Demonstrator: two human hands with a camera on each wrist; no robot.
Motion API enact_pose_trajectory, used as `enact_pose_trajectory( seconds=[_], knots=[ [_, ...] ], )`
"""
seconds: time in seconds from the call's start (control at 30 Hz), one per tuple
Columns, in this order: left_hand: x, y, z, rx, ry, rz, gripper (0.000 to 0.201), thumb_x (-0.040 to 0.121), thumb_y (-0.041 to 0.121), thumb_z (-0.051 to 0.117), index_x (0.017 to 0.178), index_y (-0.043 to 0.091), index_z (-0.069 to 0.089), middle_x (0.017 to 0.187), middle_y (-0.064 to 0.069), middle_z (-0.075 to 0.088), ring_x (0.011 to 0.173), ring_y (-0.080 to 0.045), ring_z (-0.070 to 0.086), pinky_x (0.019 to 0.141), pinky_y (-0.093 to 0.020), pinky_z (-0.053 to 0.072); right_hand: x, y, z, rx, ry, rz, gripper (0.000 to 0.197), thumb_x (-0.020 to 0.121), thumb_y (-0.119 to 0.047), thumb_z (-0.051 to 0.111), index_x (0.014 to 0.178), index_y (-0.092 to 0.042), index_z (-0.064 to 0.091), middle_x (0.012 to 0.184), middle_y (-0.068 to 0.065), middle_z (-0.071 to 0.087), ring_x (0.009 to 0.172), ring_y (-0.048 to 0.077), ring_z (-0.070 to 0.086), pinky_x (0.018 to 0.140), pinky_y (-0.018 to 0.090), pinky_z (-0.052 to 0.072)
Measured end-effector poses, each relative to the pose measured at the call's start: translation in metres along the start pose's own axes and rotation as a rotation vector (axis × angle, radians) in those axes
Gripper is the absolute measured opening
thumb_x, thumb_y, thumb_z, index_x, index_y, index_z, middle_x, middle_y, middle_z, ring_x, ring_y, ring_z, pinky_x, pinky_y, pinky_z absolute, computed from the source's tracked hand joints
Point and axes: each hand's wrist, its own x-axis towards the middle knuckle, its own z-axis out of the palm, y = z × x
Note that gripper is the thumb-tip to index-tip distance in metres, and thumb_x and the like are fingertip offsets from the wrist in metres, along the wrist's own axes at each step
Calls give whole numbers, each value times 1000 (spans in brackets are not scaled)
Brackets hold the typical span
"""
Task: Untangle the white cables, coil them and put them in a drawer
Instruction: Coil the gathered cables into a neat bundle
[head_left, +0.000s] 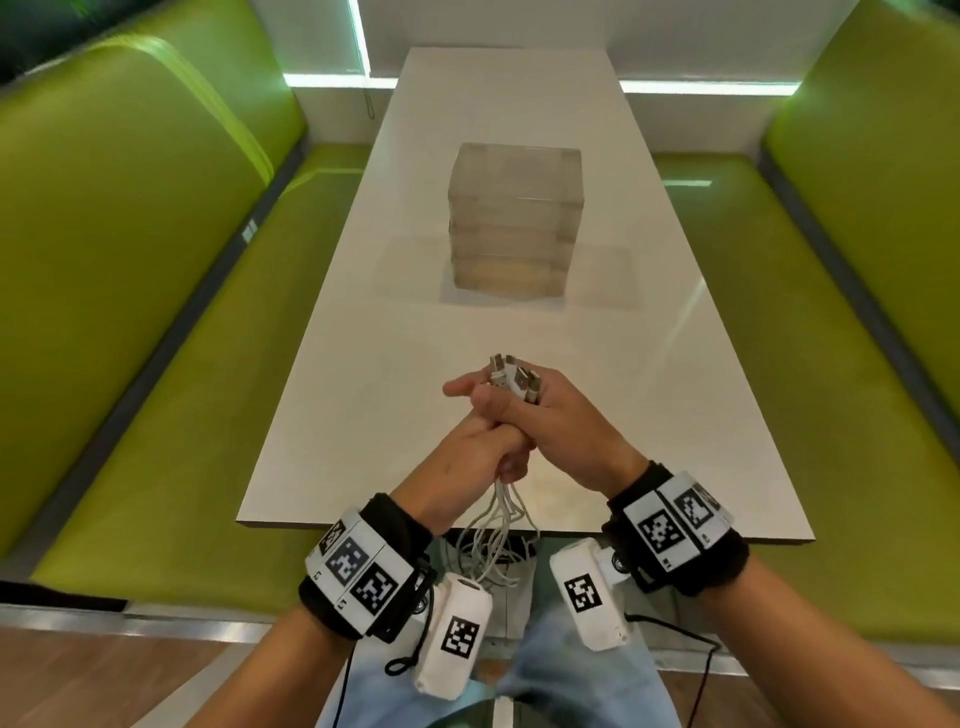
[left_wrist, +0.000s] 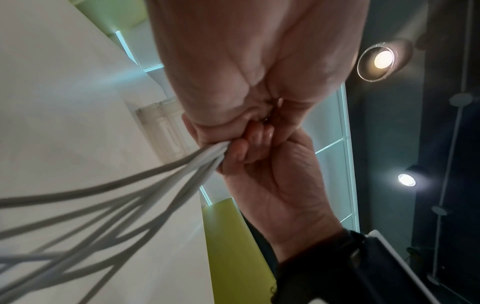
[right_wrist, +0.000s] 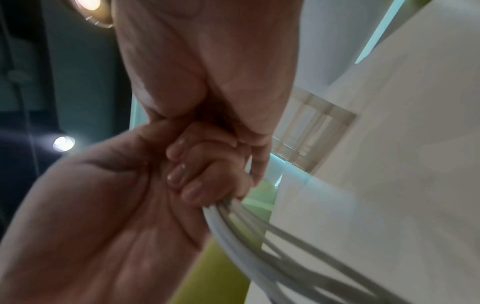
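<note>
Several white cables (head_left: 500, 525) are bunched in both my hands above the near end of the white table (head_left: 649, 395). Their USB plugs (head_left: 514, 378) stick up out of the top of the grip. My right hand (head_left: 551, 422) wraps the bundle just under the plugs. Below it my left hand (head_left: 496, 453) grips the same bundle, pressed against the right. In the right wrist view the left hand's fingers (right_wrist: 187, 181) curl round the cables (right_wrist: 259, 236). The loose lengths (left_wrist: 124, 197) hang down past the table's near edge. A clear drawer unit (head_left: 511, 223), all drawers closed, stands mid-table.
Green padded benches (head_left: 156, 312) run along both sides of the table, the right one (head_left: 841, 322) equally close. The table's near edge (head_left: 519, 535) lies just under my wrists. My legs in jeans (head_left: 561, 675) are below it.
</note>
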Motion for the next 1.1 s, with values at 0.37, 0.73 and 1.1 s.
enact_pose_trajectory(
  seconds=[0.37, 0.73, 1.1],
  knots=[
    [-8, -24, -3, -144, -64, -23, 26, 90, 30, 46, 104, 11, 57, 69, 5, 59, 82, -17, 58, 84, -28, 44, 3, -17, 2, 123, 181, -169, 27, 88, -34, 51, 80, -9, 53, 56, -2, 55, 83, 32, 69, 62, 39, 50],
    [-3, -12, -30, 76, 119, 84, 34, 98, 31, 39, 70, 13, 46, 52, 9, 29, 47, -8, 22, 45, -18, 24, 3, -13, -46, -481, 252, -23, 135, 49, -74, 68, 150, -21, -6, 160, 0, 1, 146, 16, 10, 119, 38, 18],
    [0, -3, -38, 258, -56, 47, 35, 97, 36, 45, 72, 15, 57, 50, 5, 35, 47, -13, 30, 48, -23, 29, -2, -23, -38, -881, -368, 85, 15, 97, -29, 46, 92, -18, 56, 72, -3, 62, 76, 18, 63, 74, 30, 46]
  ],
)
